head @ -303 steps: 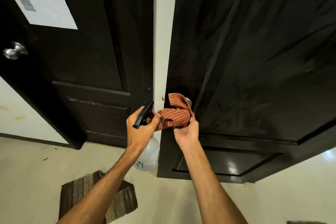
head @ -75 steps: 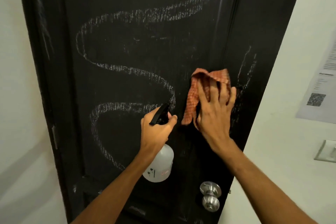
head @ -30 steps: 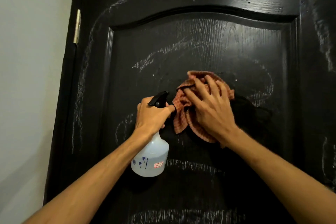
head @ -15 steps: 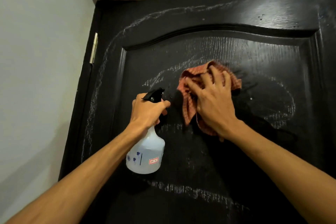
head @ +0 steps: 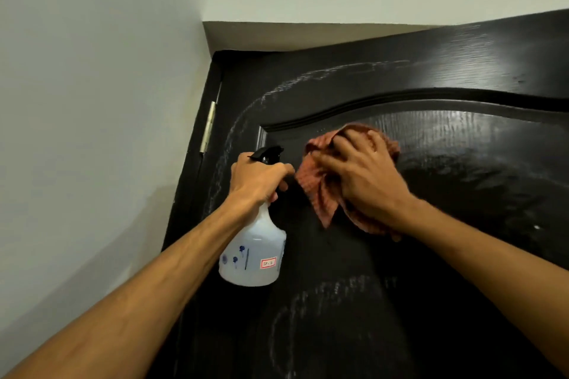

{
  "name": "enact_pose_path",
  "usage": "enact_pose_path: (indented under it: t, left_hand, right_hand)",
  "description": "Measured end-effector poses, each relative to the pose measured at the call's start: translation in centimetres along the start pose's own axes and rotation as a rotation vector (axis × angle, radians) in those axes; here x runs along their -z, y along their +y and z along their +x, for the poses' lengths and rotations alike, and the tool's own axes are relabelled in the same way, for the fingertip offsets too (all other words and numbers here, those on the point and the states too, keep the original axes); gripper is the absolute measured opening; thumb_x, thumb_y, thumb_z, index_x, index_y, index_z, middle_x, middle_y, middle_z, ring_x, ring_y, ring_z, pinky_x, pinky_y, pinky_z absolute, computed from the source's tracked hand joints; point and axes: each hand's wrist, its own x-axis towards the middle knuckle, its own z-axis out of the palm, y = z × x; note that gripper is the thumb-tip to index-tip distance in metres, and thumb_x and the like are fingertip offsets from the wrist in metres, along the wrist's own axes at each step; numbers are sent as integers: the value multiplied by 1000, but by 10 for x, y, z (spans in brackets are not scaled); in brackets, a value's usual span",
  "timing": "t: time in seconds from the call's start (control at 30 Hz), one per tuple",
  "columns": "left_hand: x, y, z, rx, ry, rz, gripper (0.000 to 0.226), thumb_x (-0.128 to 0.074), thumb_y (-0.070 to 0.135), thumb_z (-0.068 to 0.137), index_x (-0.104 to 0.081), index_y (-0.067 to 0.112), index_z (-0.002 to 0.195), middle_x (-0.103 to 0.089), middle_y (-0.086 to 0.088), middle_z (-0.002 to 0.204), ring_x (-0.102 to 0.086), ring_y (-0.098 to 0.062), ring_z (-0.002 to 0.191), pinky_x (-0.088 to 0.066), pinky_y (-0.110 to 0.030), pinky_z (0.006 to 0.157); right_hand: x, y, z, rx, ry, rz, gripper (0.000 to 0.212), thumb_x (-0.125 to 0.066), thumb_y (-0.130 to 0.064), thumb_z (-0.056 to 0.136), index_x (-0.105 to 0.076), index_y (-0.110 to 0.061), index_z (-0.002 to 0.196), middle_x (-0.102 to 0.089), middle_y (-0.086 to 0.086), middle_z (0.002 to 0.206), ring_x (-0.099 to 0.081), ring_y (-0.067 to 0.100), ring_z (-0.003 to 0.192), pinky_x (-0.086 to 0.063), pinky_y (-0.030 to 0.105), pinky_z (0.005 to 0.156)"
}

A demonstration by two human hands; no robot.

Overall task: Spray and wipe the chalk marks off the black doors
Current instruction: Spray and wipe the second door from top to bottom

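Chalk marks [head: 335,284] curve across the black door [head: 462,301] below your hands. A fainter chalk arc [head: 246,115] climbs the door's left side and bends over the raised moulding [head: 369,104], up and left of them. Your right hand [head: 366,177] lies flat, fingers spread, on a reddish checked cloth [head: 314,188] and presses it to the upper panel just under the moulding. The panel to the right of the cloth looks glossy. Your left hand [head: 258,178] is curled round the neck of a white spray bottle [head: 255,255], just beside the cloth; the black trigger head [head: 268,152] sticks out above your knuckles. A metal hinge [head: 210,126] sits at the door's left edge, next to a pale wall [head: 92,101].
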Motion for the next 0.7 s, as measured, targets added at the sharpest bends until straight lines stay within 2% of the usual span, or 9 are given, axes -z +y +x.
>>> enact_pose_path:
  t: [0.07, 0.1, 0.23, 0.37, 0.4, 0.53, 0.6, 0.67, 0.7]
  left_hand:
    - [8, 4, 13, 7, -3, -45, 13, -82, 16, 83, -76, 5, 86, -78, -17, 81, -65, -22, 63, -48, -27, 50]
    - [12, 6, 20, 1, 1, -53, 11, -82, 16, 82, -76, 7, 86, -78, -17, 80, -66, -21, 63, -49, -26, 50]
    - [22, 16, 51, -23, 34, -57, 15, -80, 19, 78, -79, 9, 88, -78, -9, 74, -68, -17, 58, -46, -23, 46]
    - [38, 28, 82, -47, 38, -74, 14, -79, 19, 82, -76, 6, 88, -76, -9, 72, -61, -15, 52, -46, -24, 47]
    - [42, 31, 89, -57, 53, -76, 13, -79, 17, 83, -75, 6, 87, -75, -9, 73, -60, -14, 52, -47, -24, 49]
    - [56, 39, 115, -72, 75, -82, 22, -79, 16, 82, -72, 9, 100, -75, -9, 91, -66, -15, 66, -48, -22, 50]
    - [62, 42, 126, -70, 49, -67, 27, -78, 16, 82, -72, 7, 107, -76, -12, 98, -66, -15, 70, -47, -20, 47]
    - [66, 48, 138, -81, 45, -81, 26, -78, 13, 80, -73, 5, 104, -78, -13, 96, -65, -16, 66, -45, -20, 45]
    - [68, 53, 142, -91, 50, -85, 24, -77, 12, 80, -73, 4, 103, -78, -12, 93, -64, -15, 64, -45, -19, 45]
  right_hand:
    - [3, 1, 28, -298, 48, 6, 50, -52, -27, 93, -55, -34, 142, -50, 14, 142, -41, 40, 134, -32, 64, 107]
    - [-2, -7, 40, -320, 69, -14, 49, -50, -28, 93, -55, -33, 142, -48, 15, 143, -40, 41, 134, -32, 65, 107]
    - [-20, -41, 78, 106, -35, 27, 60, -33, -36, 90, -53, -31, 146, -46, 12, 150, -39, 39, 139, -32, 64, 109]
    - [-17, -24, 127, -310, 56, 23, 54, -42, -30, 92, -54, -28, 145, -47, 15, 147, -39, 40, 134, -31, 60, 109]
    - [-21, -28, 134, -303, 71, 13, 52, -46, -32, 93, -54, -29, 144, -49, 14, 144, -40, 39, 132, -31, 60, 109]
    - [-37, -60, 170, 142, -40, 65, 59, -34, -43, 90, -58, -29, 142, -51, 8, 143, -43, 32, 133, -32, 56, 110]
    - [-36, -49, 196, 12, -15, 64, 59, -30, -45, 90, -60, -33, 139, -53, 7, 141, -45, 31, 130, -32, 53, 108]
    - [-36, -46, 216, -250, 58, 19, 48, -40, -43, 94, -59, -35, 138, -53, 10, 136, -46, 34, 125, -31, 52, 102]
    - [-38, -55, 223, -289, 76, -16, 47, -44, -45, 95, -58, -32, 138, -52, 12, 135, -46, 35, 124, -31, 54, 101]
